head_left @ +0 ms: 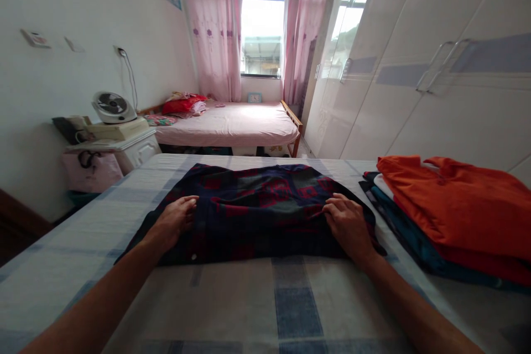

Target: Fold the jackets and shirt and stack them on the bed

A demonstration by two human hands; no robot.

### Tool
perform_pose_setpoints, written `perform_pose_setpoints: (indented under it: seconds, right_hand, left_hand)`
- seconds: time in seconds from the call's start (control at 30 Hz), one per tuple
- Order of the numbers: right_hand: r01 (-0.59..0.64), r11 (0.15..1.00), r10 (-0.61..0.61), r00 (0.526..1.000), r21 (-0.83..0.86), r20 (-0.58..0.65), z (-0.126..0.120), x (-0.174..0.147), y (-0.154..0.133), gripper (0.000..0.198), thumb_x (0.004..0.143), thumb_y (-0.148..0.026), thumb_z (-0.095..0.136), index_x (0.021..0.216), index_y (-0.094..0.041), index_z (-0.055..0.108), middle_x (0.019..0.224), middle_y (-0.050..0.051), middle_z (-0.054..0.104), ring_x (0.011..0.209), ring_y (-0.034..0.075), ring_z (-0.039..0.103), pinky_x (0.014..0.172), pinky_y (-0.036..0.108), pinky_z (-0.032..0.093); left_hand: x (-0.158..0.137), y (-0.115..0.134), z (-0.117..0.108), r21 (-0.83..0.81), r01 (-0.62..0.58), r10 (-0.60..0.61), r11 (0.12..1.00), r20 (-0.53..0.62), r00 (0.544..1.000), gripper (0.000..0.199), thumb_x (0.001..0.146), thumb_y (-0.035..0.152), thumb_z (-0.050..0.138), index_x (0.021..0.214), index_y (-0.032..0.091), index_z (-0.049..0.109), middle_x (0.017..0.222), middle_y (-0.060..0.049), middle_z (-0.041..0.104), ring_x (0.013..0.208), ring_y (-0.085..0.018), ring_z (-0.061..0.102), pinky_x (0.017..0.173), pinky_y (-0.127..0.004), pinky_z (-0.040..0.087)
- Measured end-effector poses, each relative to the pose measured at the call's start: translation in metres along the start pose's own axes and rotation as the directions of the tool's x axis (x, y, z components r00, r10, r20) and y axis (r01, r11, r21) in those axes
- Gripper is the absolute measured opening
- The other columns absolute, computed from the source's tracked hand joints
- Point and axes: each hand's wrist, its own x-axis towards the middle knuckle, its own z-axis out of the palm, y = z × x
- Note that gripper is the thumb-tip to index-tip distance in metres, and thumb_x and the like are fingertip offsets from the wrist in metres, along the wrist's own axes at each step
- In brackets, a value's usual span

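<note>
A dark navy plaid shirt [257,215] with red and grey squares lies spread sideways across the bed, its cloth slightly wrinkled. One white button shows near its front left edge. On the shirt's left part is my left hand [176,222], fingers bent together at the cloth. My right hand [346,224] is at the right part, its fingertips pinching the fabric. Both forearms reach in from the bottom of the view. The parts of the shirt under my hands are hidden.
A pile of folded clothes with an orange shirt [460,204] on top stands at the right. Beneath everything is a blue-and-white checked bedsheet [232,304]. Beyond are a pink-covered bed [244,124], a fan [114,106] on a cabinet and white wardrobes [415,27].
</note>
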Motion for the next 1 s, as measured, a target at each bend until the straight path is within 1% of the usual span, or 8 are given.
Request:
perform_pose_setpoints:
  seconds: [0.13, 0.23, 0.37, 0.47, 0.63, 0.77, 0.9, 1.0]
  right_hand:
    - [0.025, 0.999, -0.023, 0.997, 0.040, -0.068, 0.001, -0.005, 0.000, 0.009, 0.086, -0.019, 0.053, 0.090, -0.020, 0.062, 0.106, 0.005, 0.065, 0.117, 0.025, 0.050, 0.096, 0.041, 0.035]
    - [0.051, 0.997, -0.046, 0.996, 0.062, -0.082, 0.004, -0.011, 0.001, 0.008, 0.086, -0.019, 0.053, 0.089, -0.021, 0.060, 0.107, 0.005, 0.064, 0.116, 0.025, 0.051, 0.095, 0.042, 0.035]
    - [0.056, 0.994, -0.047, 0.995, 0.097, -0.091, 0.006, -0.013, 0.002, 0.007, 0.086, -0.021, 0.052, 0.088, -0.021, 0.059, 0.106, 0.005, 0.064, 0.114, 0.025, 0.052, 0.093, 0.042, 0.037]
    - [0.052, 0.992, -0.039, 0.993, 0.119, -0.109, 0.004, -0.013, 0.002, 0.007, 0.086, -0.021, 0.052, 0.088, -0.022, 0.058, 0.107, 0.006, 0.064, 0.113, 0.025, 0.053, 0.092, 0.042, 0.038]
    - [0.058, 0.986, -0.036, 0.989, 0.156, -0.140, -0.001, -0.016, 0.001, 0.006, 0.086, -0.021, 0.052, 0.089, -0.022, 0.057, 0.108, 0.006, 0.063, 0.114, 0.025, 0.052, 0.092, 0.042, 0.039]
    - [0.045, 0.983, -0.029, 0.995, 0.179, -0.092, 0.003, -0.017, -0.001, 0.006, 0.085, -0.020, 0.051, 0.087, -0.022, 0.056, 0.108, 0.006, 0.063, 0.113, 0.025, 0.053, 0.092, 0.042, 0.039]
    - [0.019, 0.980, -0.009, 0.999, 0.200, -0.052, 0.004, -0.016, -0.003, 0.007, 0.085, -0.021, 0.050, 0.086, -0.022, 0.057, 0.108, 0.007, 0.063, 0.114, 0.025, 0.053, 0.093, 0.043, 0.040]
    - [-0.001, 0.973, 0.019, 0.997, 0.229, -0.076, -0.001, -0.015, -0.004, 0.008, 0.085, -0.022, 0.049, 0.086, -0.022, 0.057, 0.108, 0.008, 0.063, 0.112, 0.025, 0.054, 0.093, 0.043, 0.041]
  left_hand:
    - [-0.006, -0.007, -0.007, 0.086, 0.008, -0.002, 0.996, -0.061, 0.998, 0.047, 0.072, 0.056, 0.056, 0.100, 0.019, 0.052, 0.091, -0.008, 0.062, 0.073, -0.020, 0.063, 0.059, -0.033, 0.052]
    - [-0.015, -0.012, -0.004, 0.270, -0.104, 0.130, 0.957, -0.082, 0.988, 0.045, 0.059, 0.056, 0.069, 0.081, 0.018, 0.061, 0.085, -0.006, 0.059, 0.079, -0.023, 0.059, 0.064, -0.032, 0.050]
    - [-0.015, -0.008, 0.006, 0.417, -0.234, 0.235, 0.878, 0.050, 0.971, 0.038, 0.058, 0.055, 0.067, 0.063, 0.017, 0.061, 0.065, -0.004, 0.058, 0.067, -0.021, 0.057, 0.059, -0.030, 0.044]
    - [-0.013, 0.001, 0.008, 0.331, -0.229, 0.205, 0.915, 0.107, 0.973, 0.037, 0.065, 0.055, 0.061, 0.068, 0.018, 0.059, 0.061, -0.001, 0.060, 0.061, -0.018, 0.058, 0.056, -0.028, 0.044]
    - [-0.016, 0.004, -0.003, -0.063, -0.185, 0.189, 0.981, 0.075, 0.979, 0.035, 0.070, 0.051, 0.063, 0.084, 0.020, 0.053, 0.103, -0.005, 0.067, 0.091, -0.018, 0.064, 0.078, -0.029, 0.052]
    - [-0.017, -0.006, 0.000, 0.028, -0.045, 0.044, 0.999, 0.009, 0.999, 0.046, 0.062, 0.053, 0.071, 0.087, 0.016, 0.058, 0.086, -0.006, 0.067, 0.072, -0.018, 0.064, 0.058, -0.027, 0.052]
    - [-0.013, 0.001, 0.015, 0.026, -0.086, 0.083, 0.996, 0.102, 0.991, 0.039, 0.053, 0.042, 0.080, 0.074, 0.016, 0.061, 0.065, 0.001, 0.063, 0.059, -0.015, 0.059, 0.048, -0.021, 0.043]
    - [-0.010, 0.013, 0.015, -0.064, -0.123, 0.131, 0.990, 0.137, 0.982, 0.035, 0.059, 0.043, 0.076, 0.076, 0.017, 0.060, 0.068, 0.001, 0.064, 0.059, -0.014, 0.060, 0.053, -0.022, 0.047]
